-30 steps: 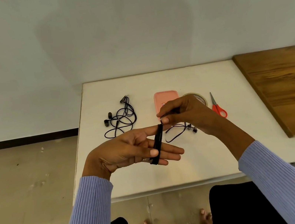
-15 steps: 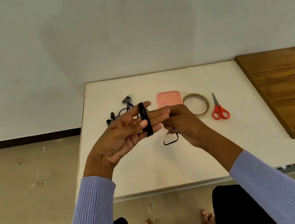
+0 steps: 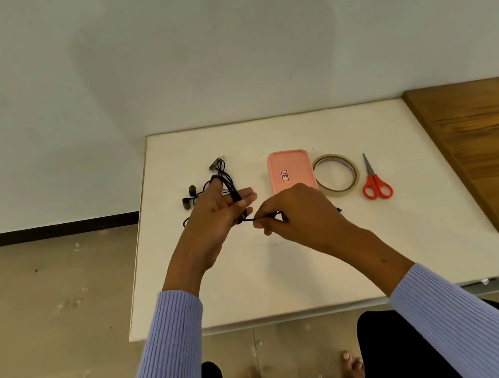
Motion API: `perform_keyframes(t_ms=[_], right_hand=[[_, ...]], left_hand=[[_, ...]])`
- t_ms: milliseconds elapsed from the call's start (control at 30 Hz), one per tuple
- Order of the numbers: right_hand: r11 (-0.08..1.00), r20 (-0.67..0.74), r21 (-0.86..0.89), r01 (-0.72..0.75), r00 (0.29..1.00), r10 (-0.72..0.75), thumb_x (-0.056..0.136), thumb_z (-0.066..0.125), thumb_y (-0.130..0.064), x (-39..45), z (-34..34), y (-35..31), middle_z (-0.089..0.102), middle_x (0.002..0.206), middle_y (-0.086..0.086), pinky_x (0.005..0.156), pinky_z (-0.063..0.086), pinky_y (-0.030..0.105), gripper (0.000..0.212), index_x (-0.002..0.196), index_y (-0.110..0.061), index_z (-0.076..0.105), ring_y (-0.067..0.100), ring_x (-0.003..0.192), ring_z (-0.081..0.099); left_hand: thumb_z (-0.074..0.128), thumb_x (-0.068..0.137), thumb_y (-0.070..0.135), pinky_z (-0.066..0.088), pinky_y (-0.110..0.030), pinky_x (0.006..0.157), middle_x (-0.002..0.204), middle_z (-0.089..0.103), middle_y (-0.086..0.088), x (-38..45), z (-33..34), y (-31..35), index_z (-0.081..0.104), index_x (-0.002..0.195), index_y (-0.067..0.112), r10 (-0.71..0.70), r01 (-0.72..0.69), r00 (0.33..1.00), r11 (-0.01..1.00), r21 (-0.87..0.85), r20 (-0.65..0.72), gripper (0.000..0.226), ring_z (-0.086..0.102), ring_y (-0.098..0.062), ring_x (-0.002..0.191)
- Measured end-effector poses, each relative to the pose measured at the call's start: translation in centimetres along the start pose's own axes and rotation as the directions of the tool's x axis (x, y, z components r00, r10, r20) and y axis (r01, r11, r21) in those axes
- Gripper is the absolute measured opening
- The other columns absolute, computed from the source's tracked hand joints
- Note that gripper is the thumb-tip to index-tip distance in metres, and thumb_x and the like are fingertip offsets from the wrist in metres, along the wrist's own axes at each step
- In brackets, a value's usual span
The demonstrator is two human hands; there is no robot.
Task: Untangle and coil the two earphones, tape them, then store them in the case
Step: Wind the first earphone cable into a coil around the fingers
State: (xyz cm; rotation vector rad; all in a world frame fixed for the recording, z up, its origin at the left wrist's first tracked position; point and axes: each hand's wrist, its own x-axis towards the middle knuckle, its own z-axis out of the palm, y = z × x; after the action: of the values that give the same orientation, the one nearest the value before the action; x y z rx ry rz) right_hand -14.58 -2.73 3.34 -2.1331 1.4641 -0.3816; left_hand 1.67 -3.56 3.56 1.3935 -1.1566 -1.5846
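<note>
Mid-frame: left hand carries first earphone coiled round its straight fingers; right hand pinches the cord's loose tail, winding. Second earphone lies tangled on surface just behind. Case shut, tape, scissors right of centre, untouched. Judged: early; taping, second coil, storing remain

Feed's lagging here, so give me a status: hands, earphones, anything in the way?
Left hand carries black earphone coil around its fingers. Right hand pinches the cord's free end. Second earphone on table, uncoiled. Nothing in the way.
</note>
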Motion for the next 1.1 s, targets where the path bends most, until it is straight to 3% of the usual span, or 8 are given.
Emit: perform_keyframes(t_ms=[100, 200, 267, 333, 400, 500, 800, 1100], right_hand=[[0.997, 0.014, -0.048, 0.057, 0.998, -0.056, 0.087, 0.062, -0.031, -0.1, -1.0, 1.0, 0.070, 0.086, -0.017, 0.057, 0.029, 0.009, 0.012, 0.092, -0.030, 0.073, -0.012, 0.062, 0.049], [0.996, -0.013, -0.013, 0.092, 0.996, -0.092, 0.085, 0.065, -0.031, -0.1, -1.5, 2.2, 0.069, 0.086, -0.019, 0.065, 0.043, 0.018, 0.009, 0.090, -0.030, 0.073, -0.007, 0.069, 0.051], [0.994, -0.010, 0.043, 0.100, 0.995, -0.100, 0.081, 0.070, -0.031, 0.0, -1.8, 2.7, 0.063, 0.078, -0.025, 0.065, 0.043, 0.024, 0.006, 0.086, -0.029, 0.073, -0.007, 0.070, 0.053], [0.982, 0.002, 0.150, 0.115, 0.993, -0.117, 0.076, 0.074, -0.028, 0.2, -2.2, 3.1, 0.062, 0.075, -0.024, 0.063, 0.044, 0.028, 0.006, 0.082, -0.027, 0.074, 0.001, 0.071, 0.056], [0.952, 0.007, 0.286, 0.112, 0.993, -0.119, 0.074, 0.077, -0.022, 0.3, -2.5, 3.3, 0.066, 0.075, -0.016, 0.064, 0.049, 0.035, 0.008, 0.081, -0.024, 0.075, 0.010, 0.074, 0.059], [0.891, 0.004, 0.444, 0.088, 0.995, -0.100, 0.073, 0.077, -0.015, 0.3, -3.2, 3.4, 0.070, 0.078, -0.005, 0.070, 0.051, 0.033, 0.011, 0.084, -0.019, 0.075, 0.010, 0.076, 0.062], [0.799, -0.038, 0.601, -0.024, 0.998, 0.058, 0.079, 0.070, -0.007, 0.3, -4.2, 4.7, 0.073, 0.094, 0.009, 0.086, 0.053, 0.030, 0.015, 0.090, -0.018, 0.072, 0.025, 0.094, 0.066], [0.730, -0.055, 0.680, -0.067, 0.988, 0.142, 0.076, 0.071, -0.016, 0.1, -4.9, 4.5, 0.072, 0.082, 0.004, 0.058, 0.043, 0.013, 0.012, 0.087, -0.011, 0.073, 0.002, 0.069, 0.060]], left_hand=[[0.058, 0.091, 0.009, 0.046, -0.034, 0.097, 0.123, 0.062, -0.007, -0.2, -0.2, -0.4, 0.023, 0.137, -0.006, -0.086, 0.072, 0.994, 0.979, 0.188, 0.065, 0.059, 0.061, -0.017, 0.109], [0.055, 0.092, 0.008, 0.047, -0.036, 0.091, 0.123, 0.063, -0.006, -0.8, -0.3, -0.3, 0.040, 0.110, 0.020, -0.184, 0.123, 0.962, 0.950, 0.286, 0.200, 0.026, 0.063, -0.021, 0.102], [0.050, 0.092, -0.002, 0.044, -0.043, 0.100, 0.120, 0.065, -0.013, -1.1, -0.3, -0.4, 0.039, 0.114, 0.024, -0.245, 0.161, 0.908, 0.953, 0.257, 0.339, 0.036, 0.060, -0.031, 0.112], [0.046, 0.092, -0.009, 0.046, -0.040, 0.100, 0.121, 0.063, -0.017, -1.4, -0.3, -0.3, 0.035, 0.133, 0.014, -0.290, 0.193, 0.835, 0.950, 0.245, 0.468, 0.049, 0.060, -0.030, 0.114], [0.045, 0.092, -0.010, 0.049, -0.034, 0.097, 0.124, 0.061, -0.019, -1.5, -0.4, -0.2, 0.025, 0.145, 0.013, -0.305, 0.194, 0.750, 0.950, 0.245, 0.587, 0.061, 0.061, -0.028, 0.113], [0.043, 0.092, -0.011, 0.050, -0.031, 0.095, 0.125, 0.060, -0.020, -1.6, -0.6, 0.2, 0.025, 0.143, 0.021, -0.268, 0.143, 0.652, 0.962, 0.232, 0.709, 0.063, 0.061, -0.028, 0.114], [0.042, 0.091, -0.010, 0.047, -0.032, 0.095, 0.127, 0.056, -0.026, -2.0, -1.1, 0.6, 0.027, 0.143, 0.018, -0.136, 0.116, 0.531, 0.989, 0.088, 0.837, 0.061, 0.056, -0.035, 0.118], [0.039, 0.090, -0.012, 0.047, -0.030, 0.092, 0.126, 0.058, -0.024, -2.2, -1.5, 1.1, 0.030, 0.143, 0.017, -0.001, 0.097, 0.524, 0.994, -0.059, 0.852, 0.060, 0.059, -0.031, 0.115]])
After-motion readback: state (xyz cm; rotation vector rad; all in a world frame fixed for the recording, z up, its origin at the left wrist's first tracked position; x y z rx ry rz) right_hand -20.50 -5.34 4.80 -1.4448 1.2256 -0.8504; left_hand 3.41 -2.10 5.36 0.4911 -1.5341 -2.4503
